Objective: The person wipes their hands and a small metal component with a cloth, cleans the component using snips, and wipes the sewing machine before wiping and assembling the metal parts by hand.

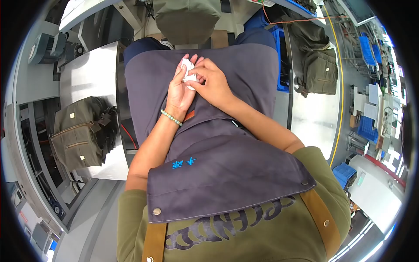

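Over my apron-covered lap [244,70], my left hand [178,92] lies palm up, its thumb bent over a small crumpled white piece [188,70] that looks like paper or cloth. A bracelet of green beads circles that wrist. Coming in from the right, my right hand [212,84] pinches the lower part of the same white piece between thumb and fingers. Both hands touch, and the tips of some right fingers are hidden.
A dark green bag [80,142] sits on a metal table [91,76] at left. Another green bag [321,72] rests on the right table [315,118]. Ahead hangs a green fabric item [185,19]. Blue bins [283,61] stand beside my right leg.
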Action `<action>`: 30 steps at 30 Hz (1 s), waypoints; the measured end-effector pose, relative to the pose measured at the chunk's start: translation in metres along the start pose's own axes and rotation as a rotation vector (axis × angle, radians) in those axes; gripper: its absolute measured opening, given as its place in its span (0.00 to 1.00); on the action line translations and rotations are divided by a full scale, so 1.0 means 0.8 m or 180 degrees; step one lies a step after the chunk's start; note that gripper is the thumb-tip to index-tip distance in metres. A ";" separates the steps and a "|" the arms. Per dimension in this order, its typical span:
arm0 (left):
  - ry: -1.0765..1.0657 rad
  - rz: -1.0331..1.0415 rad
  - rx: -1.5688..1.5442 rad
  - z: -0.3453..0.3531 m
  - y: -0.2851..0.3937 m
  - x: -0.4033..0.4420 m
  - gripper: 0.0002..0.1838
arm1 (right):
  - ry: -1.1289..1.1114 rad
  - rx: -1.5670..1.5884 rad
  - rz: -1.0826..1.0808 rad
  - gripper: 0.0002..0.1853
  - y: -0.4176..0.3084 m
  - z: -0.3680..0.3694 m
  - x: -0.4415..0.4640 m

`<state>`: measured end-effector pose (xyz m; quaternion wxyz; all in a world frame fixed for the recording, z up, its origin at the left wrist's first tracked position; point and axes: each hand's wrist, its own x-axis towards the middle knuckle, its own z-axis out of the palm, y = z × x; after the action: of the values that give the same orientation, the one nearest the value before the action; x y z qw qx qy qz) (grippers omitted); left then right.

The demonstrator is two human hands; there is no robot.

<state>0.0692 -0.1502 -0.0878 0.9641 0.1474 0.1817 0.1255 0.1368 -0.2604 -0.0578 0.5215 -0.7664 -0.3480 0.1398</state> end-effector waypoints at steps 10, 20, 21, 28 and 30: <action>-0.0258 -0.0144 -0.0950 -0.027 0.005 0.007 0.22 | -0.0381 -0.0826 -0.0217 0.14 0.007 -0.002 0.008; -0.0074 0.0120 0.1130 -0.002 -0.012 0.002 0.16 | 0.0219 -0.0431 0.0284 0.10 0.029 -0.011 0.014; -0.0091 0.0100 0.1140 -0.003 -0.014 0.002 0.16 | 0.0245 -0.0435 0.0293 0.10 0.030 -0.012 0.015; 0.0372 0.1368 0.3261 -0.002 -0.015 0.009 0.09 | -0.0088 0.0355 0.0421 0.09 0.031 -0.002 0.012; 0.0459 0.1539 0.3385 -0.008 -0.015 0.012 0.07 | -0.0444 0.0508 0.0497 0.11 0.032 0.002 0.010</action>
<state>0.0776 -0.1572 -0.1002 0.6870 0.6390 0.2461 0.2431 0.1515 -0.2596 -0.0801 0.5429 -0.7356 -0.3104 0.2602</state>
